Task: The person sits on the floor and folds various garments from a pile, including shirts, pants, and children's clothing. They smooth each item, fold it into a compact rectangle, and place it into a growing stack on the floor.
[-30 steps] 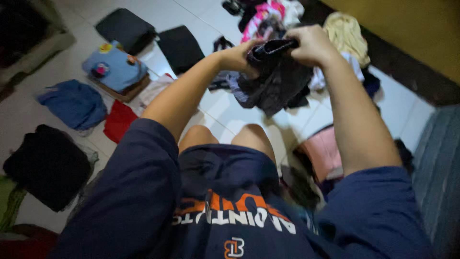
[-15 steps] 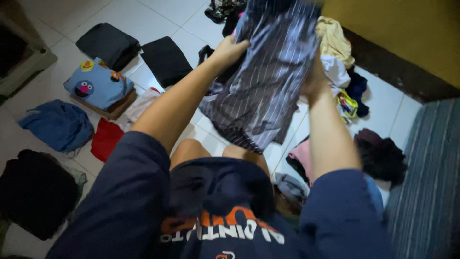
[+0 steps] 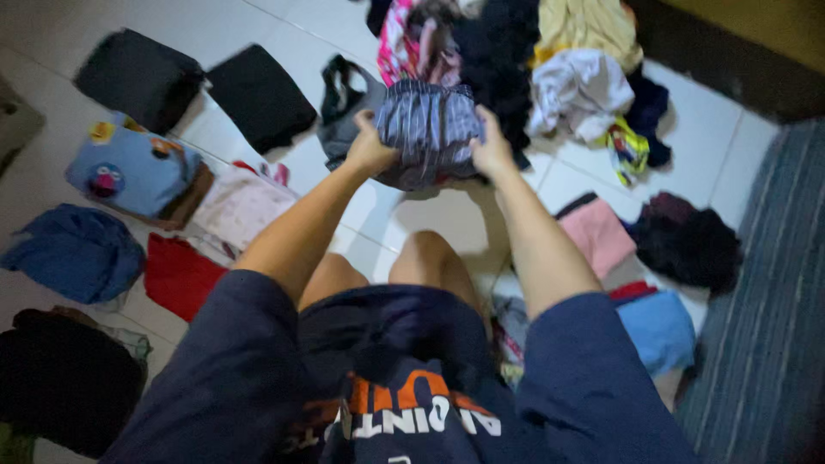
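I am sitting on the white tiled floor (image 3: 447, 215) with both arms stretched out in front of me. Far out to the left of my left hand a dark bundle (image 3: 64, 378) and a crumpled blue garment (image 3: 73, 253) are lying, with a red cloth (image 3: 176, 277) just nearer in. Beyond those, a light blue folded piece with cartoon faces (image 3: 129, 167) is resting on a small stack, and two black folded pieces (image 3: 137, 77) (image 3: 258, 96) are sitting farther away from me, side by side. A pale pink folded garment (image 3: 241, 202) is lying just left of my left forearm.

My left hand (image 3: 369, 148) is closing its fingers on the left edge of a dark striped garment (image 3: 427, 131), and my right hand (image 3: 492, 150) is gripping its right edge, so the garment is hanging bunched between my two hands, raised above the floor in front of my knees.

Past my hands a loose heap of clothes (image 3: 516, 51) is piled up, with a white piece (image 3: 576, 90) and a yellow one (image 3: 589, 26) to the right of my right hand. Nearer on that side a pink folded piece (image 3: 597, 236), a dark crumpled one (image 3: 692, 245) and a blue one (image 3: 657, 331) are lying, and a striped mat (image 3: 765, 326) is running along the far right.
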